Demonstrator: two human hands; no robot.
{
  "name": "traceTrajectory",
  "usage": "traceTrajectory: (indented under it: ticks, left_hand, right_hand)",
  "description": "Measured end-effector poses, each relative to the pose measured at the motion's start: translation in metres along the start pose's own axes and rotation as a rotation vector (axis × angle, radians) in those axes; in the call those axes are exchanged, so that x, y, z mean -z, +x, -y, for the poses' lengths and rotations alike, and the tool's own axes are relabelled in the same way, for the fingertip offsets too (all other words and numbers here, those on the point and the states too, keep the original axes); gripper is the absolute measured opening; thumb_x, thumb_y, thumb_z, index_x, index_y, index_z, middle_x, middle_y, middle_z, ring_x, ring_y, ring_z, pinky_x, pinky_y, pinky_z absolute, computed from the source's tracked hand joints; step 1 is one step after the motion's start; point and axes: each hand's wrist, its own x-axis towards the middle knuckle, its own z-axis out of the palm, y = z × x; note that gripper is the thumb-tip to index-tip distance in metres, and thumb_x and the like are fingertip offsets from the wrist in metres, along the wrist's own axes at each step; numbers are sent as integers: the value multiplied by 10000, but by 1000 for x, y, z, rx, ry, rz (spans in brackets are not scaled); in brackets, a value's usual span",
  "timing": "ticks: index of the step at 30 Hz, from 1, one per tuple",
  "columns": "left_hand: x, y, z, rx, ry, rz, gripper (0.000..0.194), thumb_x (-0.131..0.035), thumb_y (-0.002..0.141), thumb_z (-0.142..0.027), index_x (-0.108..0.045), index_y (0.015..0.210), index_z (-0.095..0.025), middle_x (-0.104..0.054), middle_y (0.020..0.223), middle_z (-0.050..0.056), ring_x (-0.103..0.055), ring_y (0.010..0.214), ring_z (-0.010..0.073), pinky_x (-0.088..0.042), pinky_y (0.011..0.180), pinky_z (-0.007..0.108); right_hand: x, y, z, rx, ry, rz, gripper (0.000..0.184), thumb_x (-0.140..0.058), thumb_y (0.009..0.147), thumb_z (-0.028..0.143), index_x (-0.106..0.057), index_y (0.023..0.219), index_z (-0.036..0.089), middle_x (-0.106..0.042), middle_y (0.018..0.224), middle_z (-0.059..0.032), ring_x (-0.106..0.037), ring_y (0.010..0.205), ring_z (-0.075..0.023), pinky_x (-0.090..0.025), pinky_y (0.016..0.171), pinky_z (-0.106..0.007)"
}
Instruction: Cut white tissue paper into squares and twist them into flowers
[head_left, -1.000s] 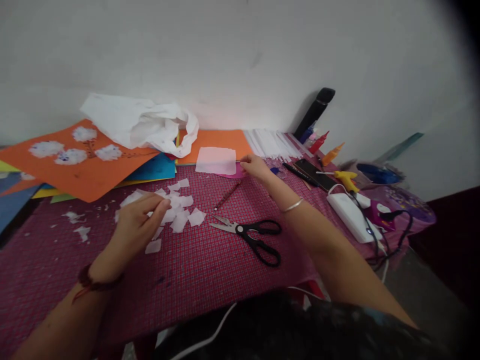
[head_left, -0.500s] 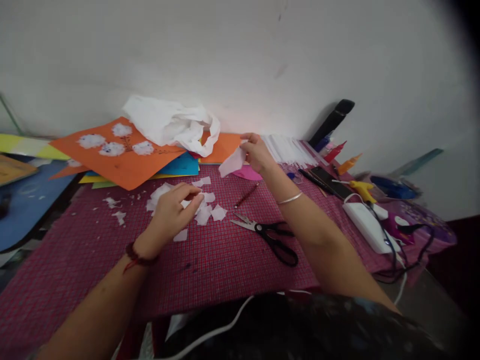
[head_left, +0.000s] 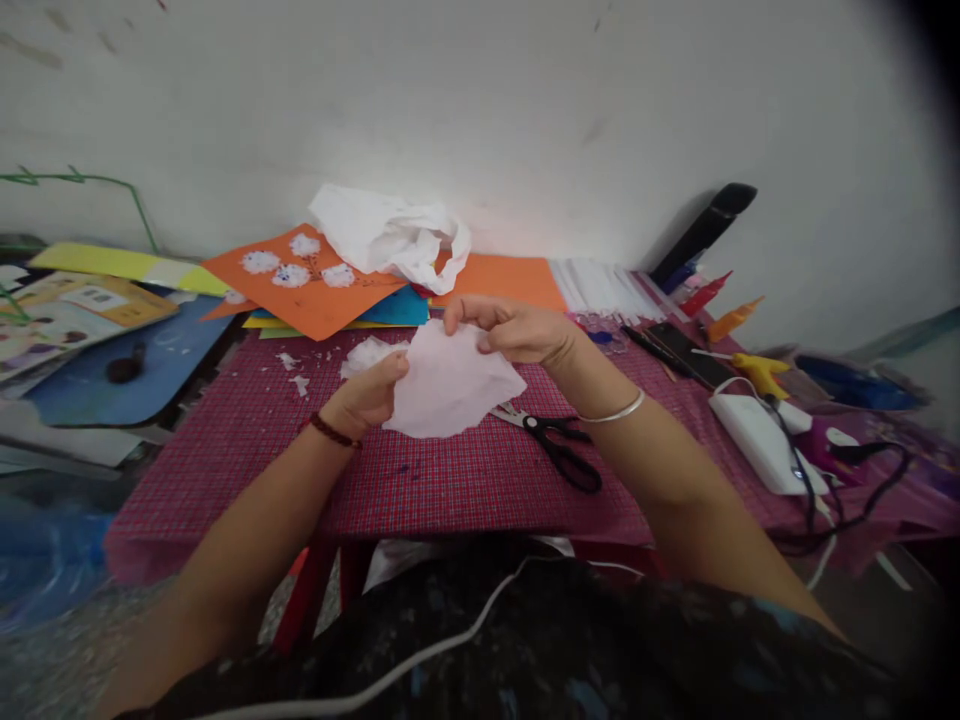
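Between my hands, a thin pale pink sheet of tissue paper point(head_left: 452, 392) with ragged edges is spread out above the table. My left hand point(head_left: 373, 390) pinches its left edge, thumb in front. Fingers of my right hand point(head_left: 517, 330) are closed on its upper right part. Behind the sheet, small cut paper pieces point(head_left: 366, 356) lie partly hidden. Black-handled scissors point(head_left: 559, 445) rest to the right, their blade tips partly under the sheet's outline. The pencil is hidden from view.
A crumpled white tissue heap point(head_left: 394, 235) and an orange sheet with paper flowers point(head_left: 300, 275) lie along the wall. White strips point(head_left: 607, 290), a phone point(head_left: 686, 352), a yellow glue gun point(head_left: 759, 372) and a white power strip point(head_left: 765, 440) with cords occupy the right side.
My right hand has come nearer with the tissue paper, which is now opened out. My left hand has left the cut pieces and grips the sheet's edge. The view has shifted left.
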Motion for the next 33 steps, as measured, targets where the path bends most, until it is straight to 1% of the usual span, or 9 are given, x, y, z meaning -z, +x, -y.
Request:
traceTrajectory:
  ticks: [2, 4, 6, 9, 12, 17, 21, 26, 33]
  left_hand:
    - [-5, -4, -4, 108, -178, 101, 637, -624, 720, -734, -683, 1057, -197, -739, 936, 127, -719, 871, 311, -589, 732, 454]
    - [-11, -4, -7, 210, -311, 141, 553, -800, 650, -547, -688, 1051, -184, -750, 949, 117, -721, 857, 296, -587, 759, 438]
    - [-17, -1, -8, 232, -384, 41, 496, -855, 630, -384, -696, 1050, -172, -759, 958, 104, -718, 870, 272, -580, 809, 421]
    - [-24, 6, -6, 169, -497, -191, 436, -851, 638, -297, -713, 1031, -167, -763, 975, 89, -711, 934, 249, -558, 895, 397]
    - [-26, 10, -2, 135, -547, -324, 404, -841, 641, -267, -730, 1015, -165, -763, 974, 83, -706, 953, 237, -554, 910, 376]
    - [-26, 11, 4, 155, -424, -269, 342, -838, 642, -259, -757, 958, -154, -763, 890, 71, -707, 840, 203, -574, 803, 322]
    - [-19, 9, 2, 214, -250, -193, 227, -823, 665, -243, -759, 865, -154, -732, 745, 34, -660, 675, 146, -552, 648, 257]
    - [-11, 7, -11, 162, -337, -185, 218, -835, 673, -226, -748, 859, -153, -698, 723, 14, -579, 557, 88, -468, 518, 200]
    - [-13, 5, -14, 76, -464, -230, 246, -812, 651, -134, -750, 887, -160, -726, 812, 29, -657, 701, 124, -542, 666, 248]
  right_hand:
    - [3, 1, -12, -18, 39, -19, 361, -739, 670, 256, -574, 985, 193, -682, 908, -29, -618, 679, -125, -508, 588, -226]
    - [5, -1, -21, -2, 66, -98, 383, -758, 671, 267, -597, 1010, 195, -684, 889, -19, -610, 661, -123, -508, 580, -226]
    - [6, -5, -30, 75, 132, -202, 436, -754, 717, 359, -611, 1101, 208, -697, 938, -30, -644, 745, -151, -535, 643, -250]
    - [3, -15, -46, 166, 280, -333, 552, -630, 812, 597, -594, 1233, 242, -695, 1148, -69, -653, 1050, -229, -555, 847, -348]
    - [-3, -23, -67, 87, 354, -391, 669, -656, 723, 725, -650, 1161, 219, -697, 1196, -103, -641, 1122, -270, -555, 882, -381]
    - [-11, -24, -96, 8, 240, -524, 492, -836, 646, 504, -703, 998, 186, -752, 921, -62, -695, 850, -193, -567, 755, -315]
    - [-8, -27, -101, 50, 135, -624, 420, -839, 654, 449, -705, 947, 181, -742, 888, -35, -654, 736, -142, -551, 673, -277]
    - [4, -43, -101, 144, 45, -612, 410, -824, 684, 472, -712, 949, 180, -728, 910, -36, -646, 762, -147, -554, 679, -287]
    - [6, -55, -83, 278, -141, -565, 331, -822, 698, 456, -734, 904, 212, -721, 907, -14, -637, 868, -164, -545, 767, -309]
